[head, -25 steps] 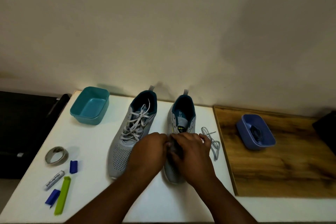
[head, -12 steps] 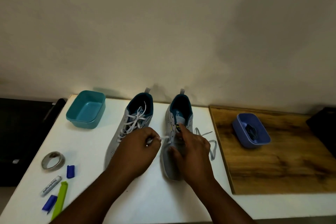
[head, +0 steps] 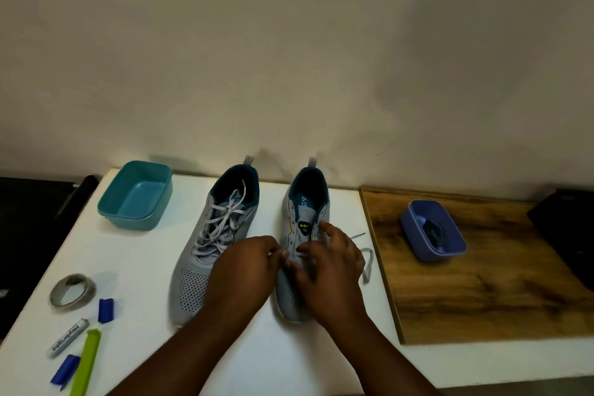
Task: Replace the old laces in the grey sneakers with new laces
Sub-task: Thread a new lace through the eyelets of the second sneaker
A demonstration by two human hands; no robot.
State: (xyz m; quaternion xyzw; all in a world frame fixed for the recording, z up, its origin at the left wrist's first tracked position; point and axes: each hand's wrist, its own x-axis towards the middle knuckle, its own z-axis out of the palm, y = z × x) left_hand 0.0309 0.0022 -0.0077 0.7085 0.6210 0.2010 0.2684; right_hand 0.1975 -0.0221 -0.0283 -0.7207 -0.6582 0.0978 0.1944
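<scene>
Two grey sneakers with teal linings stand side by side on the white table, toes toward me. The left sneaker (head: 205, 254) is laced with a pale lace tied near its collar. The right sneaker (head: 305, 212) has most of its eyelets bare. My left hand (head: 247, 270) pinches a bit of the pale lace at the right sneaker's left side. My right hand (head: 331, 267) rests over the sneaker's midfoot, fingers on the lace there. The loose grey lace (head: 366, 264) trails onto the table to the right. Dark laces (head: 434, 230) lie in a blue tub (head: 450, 244).
A teal tub (head: 136, 194) stands at the back left. A tape roll (head: 73, 289), a marker (head: 67, 337), a green clip (head: 85, 363) and blue pieces (head: 106, 310) lie at the front left. A wooden board (head: 482, 283) covers the right side. The wall is behind.
My left hand had drawn a lace end out to the left, then came back against the right sneaker. My right hand slid down over the midfoot. The view shifted slightly.
</scene>
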